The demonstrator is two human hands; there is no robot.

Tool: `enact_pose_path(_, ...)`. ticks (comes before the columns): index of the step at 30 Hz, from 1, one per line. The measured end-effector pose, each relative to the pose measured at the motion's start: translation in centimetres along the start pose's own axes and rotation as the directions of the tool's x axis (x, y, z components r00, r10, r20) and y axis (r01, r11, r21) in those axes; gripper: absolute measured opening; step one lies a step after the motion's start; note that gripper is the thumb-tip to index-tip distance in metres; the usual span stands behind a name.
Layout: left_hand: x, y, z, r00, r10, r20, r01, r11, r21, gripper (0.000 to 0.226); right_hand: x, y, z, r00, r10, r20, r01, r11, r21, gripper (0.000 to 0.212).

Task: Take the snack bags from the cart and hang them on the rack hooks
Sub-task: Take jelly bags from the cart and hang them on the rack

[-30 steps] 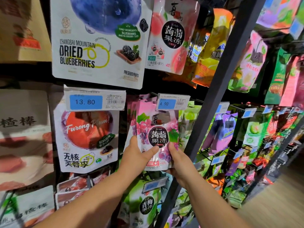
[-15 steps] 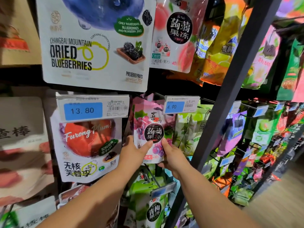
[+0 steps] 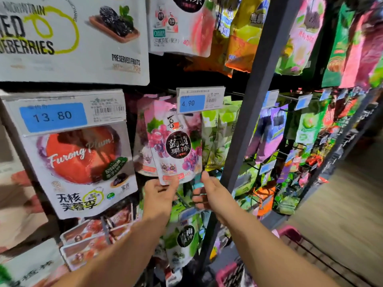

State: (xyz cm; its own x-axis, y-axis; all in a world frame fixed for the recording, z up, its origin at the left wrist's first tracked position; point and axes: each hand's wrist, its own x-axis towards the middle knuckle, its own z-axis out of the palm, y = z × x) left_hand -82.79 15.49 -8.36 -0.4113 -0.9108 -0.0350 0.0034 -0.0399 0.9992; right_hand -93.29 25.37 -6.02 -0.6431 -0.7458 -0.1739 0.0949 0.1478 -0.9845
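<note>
Snack bag (image 3: 176,146), a glossy flat pouch, pinched by left hand (image 3: 159,193); right hand (image 3: 211,193) loose beside.

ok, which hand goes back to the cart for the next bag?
Probably right. The right hand looks clear of the pink grape-print jelly pouch, and the pink-rimmed wire cart sits low on that side. The left hand pinches the pouch's bottom edge.

The snack bag (image 3: 174,146) is pink with purple grapes and a black disc. At nine o'clock, the plum bag (image 3: 80,160) is white and red.
</note>
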Motion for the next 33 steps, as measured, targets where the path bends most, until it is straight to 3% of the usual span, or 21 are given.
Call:
enact_pose_path(4, -2.6, -2.2, 2.0, 0.999, -0.046, 0.026, 0.044, 0.998, 0.046, 0.026, -3.1, 2.1, -3.3, 0.999, 0.026, -0.033, -0.026, 1.000, -0.013, 0.044)
enact_pose_path(7, -4.8, -2.9, 3.6, 0.990, 0.143, -0.015, -0.141, 0.986, 0.090, 0.034, -5.6, 4.8, -6.8, 0.989, 0.097, -0.108, -0.099, 0.995, -0.007, 0.045)
enact_pose_path(9, -6.7, -3.6, 5.0, 0.945, 0.320, -0.062, -0.302, 0.932, 0.198, 0.043, -7.9, 7.5, -9.3, 0.969, 0.166, -0.183, -0.168, 0.986, 0.005, 0.047)
enact_pose_path(11, -9.4, -4.5, 6.2, 0.879, 0.476, 0.031, -0.467, 0.844, 0.266, 0.050, -11.0, 10.5, -11.8, 0.942, 0.207, -0.265, -0.216, 0.976, -0.006, 0.049)
enact_pose_path(13, -12.0, -6.5, 7.3, 0.831, 0.513, 0.212, -0.555, 0.788, 0.266, 0.046, -14.2, 14.0, -14.3, 0.909, 0.237, -0.343, -0.254, 0.967, -0.004, 0.047)
enact_pose_path(16, -15.2, -10.4, 9.5, 0.702, 0.305, 0.644, -0.560, 0.794, 0.235, 0.029, -18.7, 18.1, -17.6, 0.839, 0.308, -0.448, -0.308, 0.948, 0.074, 0.045)
enact_pose_path(18, -17.2, -13.5, 10.8, 0.593, 0.081, 0.801, -0.537, 0.781, 0.319, 0.026, -21.4, 20.2, -19.2, 0.800, 0.358, -0.482, -0.347, 0.931, 0.115, 0.043)
enact_pose_path(20, -19.1, -16.0, 11.7, 0.514, -0.107, 0.851, -0.530, 0.740, 0.414, 0.026, -24.2, 21.8, -20.4, 0.758, 0.413, -0.506, -0.390, 0.907, 0.156, 0.042)
enact_pose_path(22, -20.6, -17.6, 12.0, 0.462, -0.207, 0.862, -0.636, 0.601, 0.485, 0.026, -26.8, 24.0, -21.5, 0.711, 0.444, -0.545, -0.446, 0.884, 0.138, 0.042)
enact_pose_path(25, -21.5, -18.6, 11.9, 0.453, -0.154, 0.878, -0.846, 0.236, 0.477, 0.037, -29.9, 26.3, -22.6, 0.659, 0.456, -0.598, -0.493, 0.863, 0.114, 0.042)
enact_pose_path(29, -21.5, -18.9, 11.7, 0.372, -0.102, 0.923, -0.928, -0.008, 0.373, 0.048, -30.6, 26.7, -22.8, 0.647, 0.446, -0.618, -0.530, 0.846, 0.056, 0.033)
enact_pose_path(31, -21.4, -19.0, 11.7, 0.323, -0.163, 0.932, -0.946, -0.085, 0.313, 0.056, -29.9, 27.0, -22.8, 0.662, 0.406, -0.630, -0.546, 0.837, -0.035, 0.024)
enact_pose_path(33, -21.0, -18.9, 12.0, 0.374, -0.248, 0.893, -0.925, -0.032, 0.379, 0.052, -28.5, 27.5, -22.7, 0.694, 0.405, -0.596, -0.564, 0.820, -0.099, 0.011)
